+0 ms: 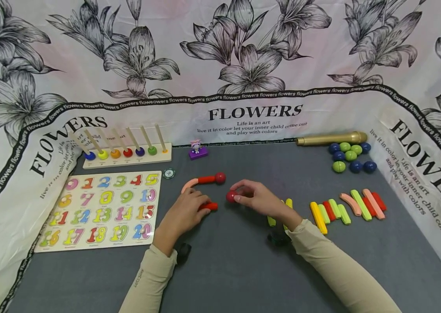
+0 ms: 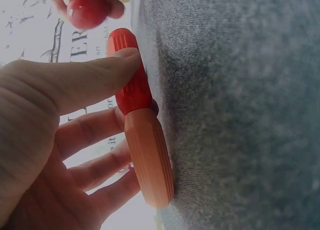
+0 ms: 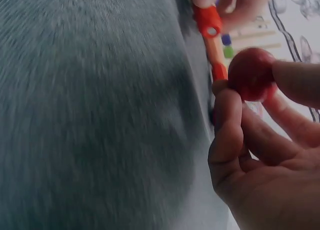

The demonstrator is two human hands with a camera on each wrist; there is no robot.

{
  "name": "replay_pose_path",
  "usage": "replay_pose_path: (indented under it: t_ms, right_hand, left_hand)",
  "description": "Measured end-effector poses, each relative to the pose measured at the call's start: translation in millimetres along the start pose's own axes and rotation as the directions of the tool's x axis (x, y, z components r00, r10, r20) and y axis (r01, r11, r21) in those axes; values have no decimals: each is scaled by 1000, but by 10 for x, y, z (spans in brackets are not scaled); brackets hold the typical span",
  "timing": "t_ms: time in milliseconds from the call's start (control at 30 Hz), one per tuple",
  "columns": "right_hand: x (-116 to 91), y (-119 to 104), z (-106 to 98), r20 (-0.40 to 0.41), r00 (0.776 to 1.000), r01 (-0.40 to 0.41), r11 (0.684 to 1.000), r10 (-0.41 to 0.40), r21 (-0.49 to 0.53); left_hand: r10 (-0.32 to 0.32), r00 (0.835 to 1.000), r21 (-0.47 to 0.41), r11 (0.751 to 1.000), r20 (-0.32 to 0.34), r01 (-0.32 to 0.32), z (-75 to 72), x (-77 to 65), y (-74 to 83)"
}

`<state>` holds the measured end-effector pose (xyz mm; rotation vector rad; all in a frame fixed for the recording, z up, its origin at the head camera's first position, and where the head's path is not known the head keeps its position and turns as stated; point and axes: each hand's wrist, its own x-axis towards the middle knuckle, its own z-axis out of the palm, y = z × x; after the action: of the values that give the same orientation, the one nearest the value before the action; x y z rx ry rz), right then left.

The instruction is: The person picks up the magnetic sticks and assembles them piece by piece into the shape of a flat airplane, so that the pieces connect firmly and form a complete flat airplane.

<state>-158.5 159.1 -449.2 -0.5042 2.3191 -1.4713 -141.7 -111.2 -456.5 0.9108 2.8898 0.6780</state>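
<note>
My left hand (image 1: 184, 213) pinches a short red stick (image 2: 131, 92) between thumb and fingers, low over the grey cloth. In the left wrist view, one end of it meets a curved salmon stick (image 2: 149, 157). Beyond the fingers in the head view, this salmon curve leads to another red stick (image 1: 206, 179) tipped with a red ball (image 1: 220, 178). To the right, my right hand (image 1: 261, 200) holds a second red ball (image 3: 251, 74) between thumb and fingertips. That ball is a short gap from the free end of the pinched red stick, which shows a small round spot (image 3: 212, 31).
Colored sticks (image 1: 328, 211) lie in rows at right, others partly under the right forearm. Green and blue balls (image 1: 355, 150) sit by a gold microphone-like rod (image 1: 332, 138). A number board (image 1: 103, 208), peg stand (image 1: 126, 161), round token (image 1: 168, 173) and purple-based figurine (image 1: 198, 151) occupy the left and back.
</note>
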Motion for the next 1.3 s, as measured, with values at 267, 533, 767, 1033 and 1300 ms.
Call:
replay_pose_path:
  t_ms: [267,533,767,1033,1300]
  right_hand:
    - [73,14,169,99,993,72,997,-68,-37]
    - [82,27,247,84,990,127,982,-117,-136]
    - [120,13,327,84,969,249,901,-234,-356]
    - [113,36,330,89,962,271,879,-257,-393]
    - [80,33,367,45,965,253,883,-257,-396]
  left_hand:
    - [10,1000,3,1000,-15,-10,14,7,20]
    - [11,1000,4,1000,-11,-10,13,2,14]
    - [3,1000,8,1000,-7,-3,15,0,-4]
    - [-8,1000,3,1000,3,8,34,4,-1]
    - [-25,1000,0,1000,9,25,30,0,8]
